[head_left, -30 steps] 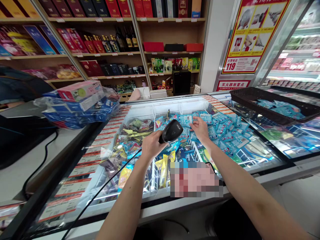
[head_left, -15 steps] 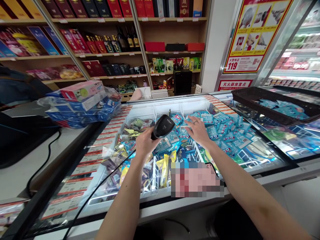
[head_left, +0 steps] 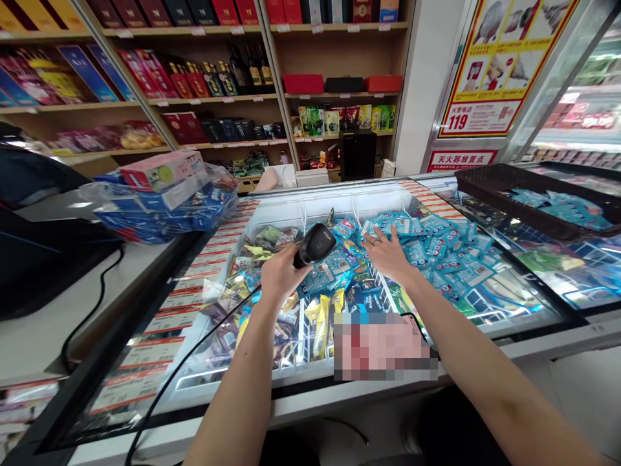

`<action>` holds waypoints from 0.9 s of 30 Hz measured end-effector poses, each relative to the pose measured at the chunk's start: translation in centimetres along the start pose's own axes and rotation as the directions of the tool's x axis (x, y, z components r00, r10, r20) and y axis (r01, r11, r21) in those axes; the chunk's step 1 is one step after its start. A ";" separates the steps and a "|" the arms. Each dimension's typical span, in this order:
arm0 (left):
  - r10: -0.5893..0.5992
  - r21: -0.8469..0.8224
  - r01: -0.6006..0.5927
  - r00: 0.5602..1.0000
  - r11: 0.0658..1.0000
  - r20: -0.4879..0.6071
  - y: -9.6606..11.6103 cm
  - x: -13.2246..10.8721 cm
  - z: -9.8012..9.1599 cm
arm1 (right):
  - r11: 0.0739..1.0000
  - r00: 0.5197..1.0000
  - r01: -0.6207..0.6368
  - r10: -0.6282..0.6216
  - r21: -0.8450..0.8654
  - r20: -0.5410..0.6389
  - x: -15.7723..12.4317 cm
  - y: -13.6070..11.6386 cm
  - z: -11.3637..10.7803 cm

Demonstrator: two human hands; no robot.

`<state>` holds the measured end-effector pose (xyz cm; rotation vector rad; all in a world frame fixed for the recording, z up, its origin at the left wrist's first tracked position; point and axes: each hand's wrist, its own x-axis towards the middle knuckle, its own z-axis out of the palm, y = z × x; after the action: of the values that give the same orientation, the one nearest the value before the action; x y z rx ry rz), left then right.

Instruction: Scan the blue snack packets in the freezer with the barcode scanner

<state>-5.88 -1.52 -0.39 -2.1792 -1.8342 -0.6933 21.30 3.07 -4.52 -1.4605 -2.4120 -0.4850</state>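
The person's left hand (head_left: pixel 280 275) is wrapped around a black barcode scanner (head_left: pixel 317 243), held over the chest freezer (head_left: pixel 310 406). The right hand (head_left: pixel 389 256), fingers spread, is at the blue packets (head_left: pixel 449 249) heaped across the freezer's right half; whether it touches them, I can't tell. Right of the freezer, a dark basket (head_left: pixel 526 210) holds similar packets.

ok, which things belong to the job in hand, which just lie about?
Likely in the job:
black scanner, in left hand
blue packets, by right hand
perhaps dark tray of similar packets

Probably just lying about:
plastic-wrapped stack
pink box atop it
yellow packets
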 end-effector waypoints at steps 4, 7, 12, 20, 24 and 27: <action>-0.004 0.023 0.003 1.000 1.000 0.019 -0.4 0.0 0.1 | 1.000 0.999 0.017 -0.018 -0.025 -0.027 0.0 -0.4 -0.3; -0.034 0.047 0.034 0.999 0.998 0.010 -0.8 -0.1 0.1 | 0.998 0.997 0.066 -0.065 0.017 -0.036 0.0 -0.8 -0.6; -0.063 0.065 0.065 0.998 0.996 -0.028 -1.9 -0.3 -0.1 | 0.979 0.988 0.151 -0.144 0.140 -0.055 0.0 -2.1 -1.1; -0.088 0.053 0.091 0.995 0.994 -0.051 -2.2 -0.4 -0.5 | 0.916 0.963 0.266 -0.268 0.300 -0.038 0.1 -3.2 -2.1; -0.086 0.054 0.088 0.995 0.995 -0.043 -2.0 -0.4 -0.7 | 0.926 0.988 0.149 -0.155 0.346 -0.012 0.1 -3.3 -1.9; -0.079 0.057 0.082 0.996 0.995 -0.042 -2.0 -0.5 -0.7 | 0.943 0.994 0.102 -0.109 0.317 0.007 0.3 -3.5 -1.5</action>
<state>-8.05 -1.82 -0.27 -2.0505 -1.9065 -0.6845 18.14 1.13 -3.56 -1.2108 -2.4558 -0.0927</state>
